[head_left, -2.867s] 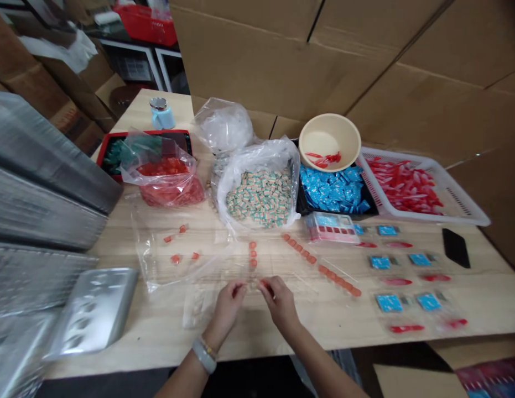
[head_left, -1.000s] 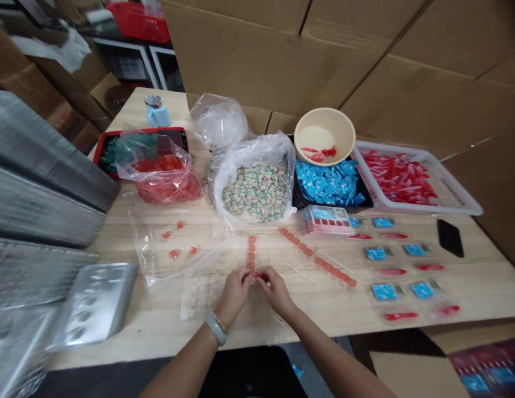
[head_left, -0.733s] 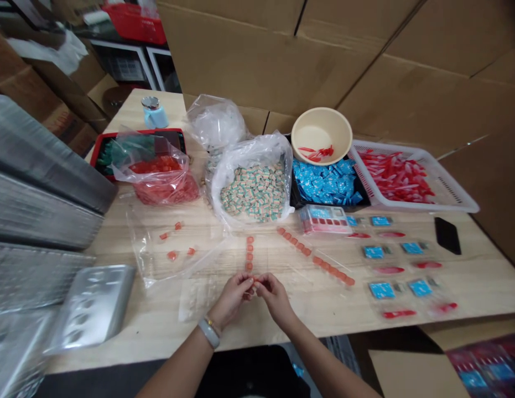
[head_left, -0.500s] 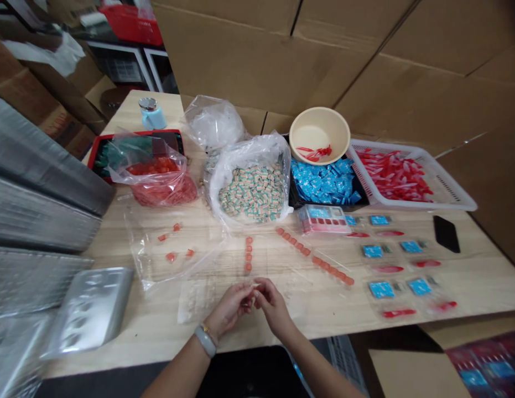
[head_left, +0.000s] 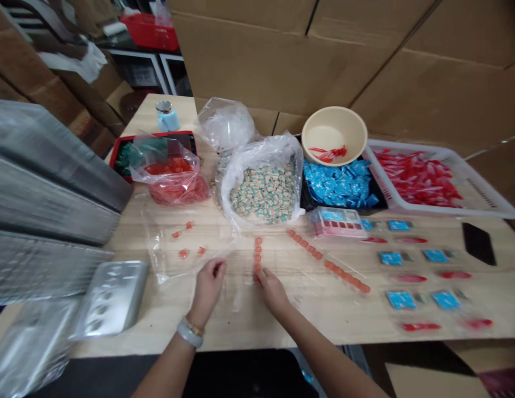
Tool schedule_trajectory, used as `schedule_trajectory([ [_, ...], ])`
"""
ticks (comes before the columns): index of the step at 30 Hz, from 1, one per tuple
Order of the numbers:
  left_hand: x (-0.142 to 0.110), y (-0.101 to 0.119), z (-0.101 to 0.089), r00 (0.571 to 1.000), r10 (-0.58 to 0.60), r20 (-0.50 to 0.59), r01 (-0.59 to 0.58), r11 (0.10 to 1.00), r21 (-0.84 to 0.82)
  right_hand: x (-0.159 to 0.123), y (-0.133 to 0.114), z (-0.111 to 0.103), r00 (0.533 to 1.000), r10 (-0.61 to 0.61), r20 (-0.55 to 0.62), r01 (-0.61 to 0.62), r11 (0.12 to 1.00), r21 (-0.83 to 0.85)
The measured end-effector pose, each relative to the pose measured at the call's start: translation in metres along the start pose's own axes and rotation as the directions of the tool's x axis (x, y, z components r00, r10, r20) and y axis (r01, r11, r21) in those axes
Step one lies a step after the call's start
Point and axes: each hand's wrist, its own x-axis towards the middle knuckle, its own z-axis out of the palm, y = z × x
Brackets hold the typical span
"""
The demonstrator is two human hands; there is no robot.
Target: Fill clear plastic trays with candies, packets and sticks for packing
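Observation:
My right hand (head_left: pixel 274 290) pinches a small orange plastic piece (head_left: pixel 256 276) at the near end of a short upright row of orange pieces (head_left: pixel 258 250). My left hand (head_left: pixel 207 287) hovers to the left, its fingers curled in; whatever they hold, if anything, is hidden. Several loose orange pieces (head_left: pixel 183 254) lie beyond it, near a clear plastic bag (head_left: pixel 157 265). Two slanting orange rows, a farther one (head_left: pixel 305 245) and a nearer one (head_left: pixel 347 276), lie to the right of my right hand.
At the back stand a bag of small printed packets (head_left: pixel 263 193), a bag of orange pieces (head_left: pixel 178 188), blue packets (head_left: pixel 340 185), a cream bowl (head_left: pixel 334 124) and a white basket (head_left: pixel 485 196). Filled clear packs (head_left: pixel 400 300) and a phone (head_left: pixel 479 243) lie right; silvery trays (head_left: pixel 116 298) lie left.
My hands were together at the front and have parted. The left has moved left; the right has reached the near end of the short row with an orange piece. The view has shifted.

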Motion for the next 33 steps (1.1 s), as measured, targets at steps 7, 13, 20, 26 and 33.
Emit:
schedule_trajectory([
  [7, 0.049, -0.040, -0.083, 0.992, 0.124, 0.013, -0.112, 0.846, 0.521, -0.011, -0.013, -0.015, 0.995, 0.005, -0.099, -0.012, 0.998, -0.065],
  [13, 0.057, -0.053, -0.084, 0.999, -0.033, 0.038, 0.003, 0.792, 0.611, 0.072, -0.118, 0.003, 0.961, -0.274, 0.023, 0.274, 0.944, -0.187],
  [20, 0.062, -0.072, -0.104, 0.992, 0.004, 0.123, -0.067, 0.852, 0.519, 0.120, -0.147, 0.053, 0.968, -0.195, 0.157, 0.234, 0.926, -0.295],
  [26, 0.068, -0.069, -0.101, 0.997, -0.079, -0.024, 0.080, 0.994, 0.077, 0.112, -0.150, 0.042, 0.971, -0.226, 0.075, 0.234, 0.965, -0.120],
  [33, 0.020, 0.000, -0.040, 0.807, -0.227, 0.546, 0.446, 0.839, -0.312, -0.019, -0.036, -0.031, 0.922, 0.229, -0.311, -0.142, 0.950, 0.280],
])
